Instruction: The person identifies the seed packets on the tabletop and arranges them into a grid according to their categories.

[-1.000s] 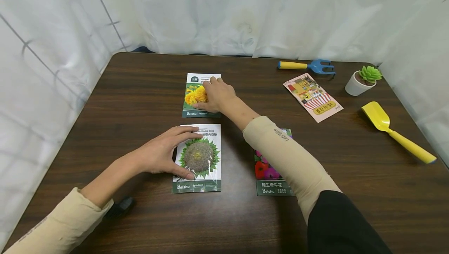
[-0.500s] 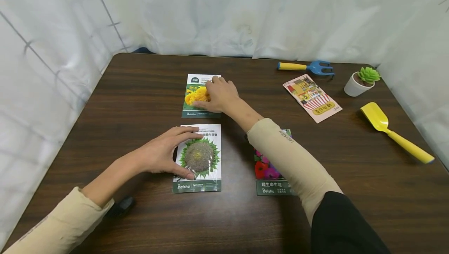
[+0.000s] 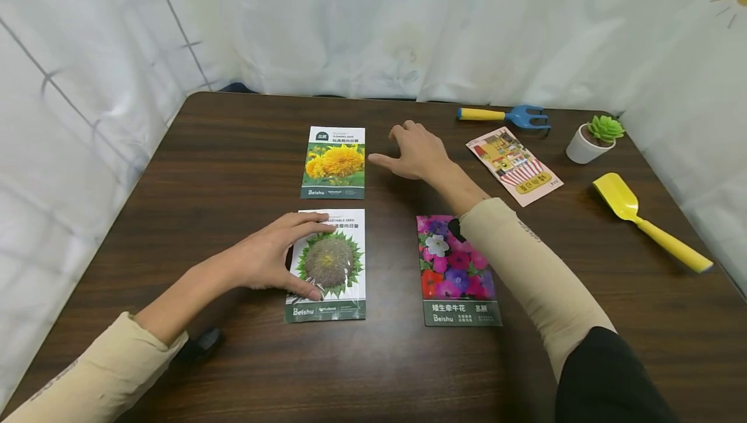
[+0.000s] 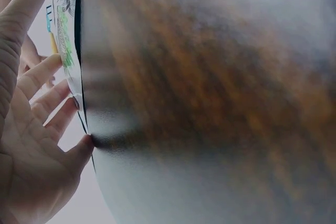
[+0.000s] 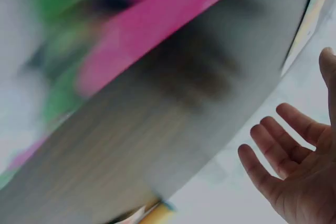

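My left hand (image 3: 271, 251) rests on the white seed packet with the sunflower head (image 3: 331, 261), thumb and fingers spread apart over its left part. In the left wrist view those fingers (image 4: 50, 98) touch the packet's surface and the table edge-on. My right hand (image 3: 417, 150) is just right of the yellow-flower seed packet (image 3: 334, 162), apart from it and holding nothing. Its fingers look loosely extended in the right wrist view (image 5: 278, 150). Below the right forearm lies the petunia seed packet (image 3: 452, 267), partly covered by the sleeve.
At the right lie a pink seed packet (image 3: 516, 167), a blue hand fork with yellow handle (image 3: 525, 117) and a yellow hand trowel (image 3: 648, 222). A small potted succulent (image 3: 592, 141) stands near the back right corner. A white curtain (image 3: 327, 27) hangs behind the table.
My right hand has come off the yellow-flower seed packet and moved to the right, baring that packet and more of the petunia packet. The left hand has stayed in place.
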`<state>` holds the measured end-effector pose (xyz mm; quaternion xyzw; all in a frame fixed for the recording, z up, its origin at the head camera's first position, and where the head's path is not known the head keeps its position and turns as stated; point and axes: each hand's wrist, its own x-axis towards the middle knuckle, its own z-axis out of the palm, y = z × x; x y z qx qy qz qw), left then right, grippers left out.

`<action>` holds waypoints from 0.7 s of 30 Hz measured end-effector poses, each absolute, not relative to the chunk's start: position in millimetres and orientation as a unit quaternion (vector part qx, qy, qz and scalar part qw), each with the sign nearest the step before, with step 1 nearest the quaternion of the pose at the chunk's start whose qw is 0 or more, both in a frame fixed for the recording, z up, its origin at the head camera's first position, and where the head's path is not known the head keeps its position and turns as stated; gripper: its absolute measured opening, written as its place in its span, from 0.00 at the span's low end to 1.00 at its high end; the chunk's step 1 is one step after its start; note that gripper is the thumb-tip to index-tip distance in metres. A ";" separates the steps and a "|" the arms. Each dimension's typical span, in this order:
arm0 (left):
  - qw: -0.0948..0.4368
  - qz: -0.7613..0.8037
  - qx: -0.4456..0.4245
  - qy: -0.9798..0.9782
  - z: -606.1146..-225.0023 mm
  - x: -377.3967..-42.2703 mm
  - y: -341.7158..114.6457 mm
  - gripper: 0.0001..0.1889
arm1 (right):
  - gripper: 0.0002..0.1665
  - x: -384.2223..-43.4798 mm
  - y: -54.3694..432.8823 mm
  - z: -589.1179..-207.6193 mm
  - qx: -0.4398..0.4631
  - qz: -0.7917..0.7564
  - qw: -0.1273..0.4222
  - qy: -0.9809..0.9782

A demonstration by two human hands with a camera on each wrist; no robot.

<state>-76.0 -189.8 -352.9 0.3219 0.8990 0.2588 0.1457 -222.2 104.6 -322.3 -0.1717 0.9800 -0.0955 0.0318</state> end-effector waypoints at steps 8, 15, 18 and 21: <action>0.149 0.259 0.319 0.899 -352.0 -75.7 -189.0 0.54 | 0.44 -219.4 147.4 -328.1 -0.147 -0.119 0.036 0.981; 0.156 0.258 0.313 0.901 -351.7 -76.4 -187.1 0.54 | 0.43 -216.8 184.4 -334.6 -0.133 -0.142 0.029 0.980; 0.155 0.254 0.312 0.902 -351.1 -76.8 -187.6 0.54 | 0.43 -216.8 200.2 -334.6 -0.124 -0.151 0.030 0.980; 0.156 0.253 0.313 0.902 -350.2 -76.7 -188.1 0.54 | 0.44 -217.1 215.5 -334.8 -0.115 -0.154 0.031 0.981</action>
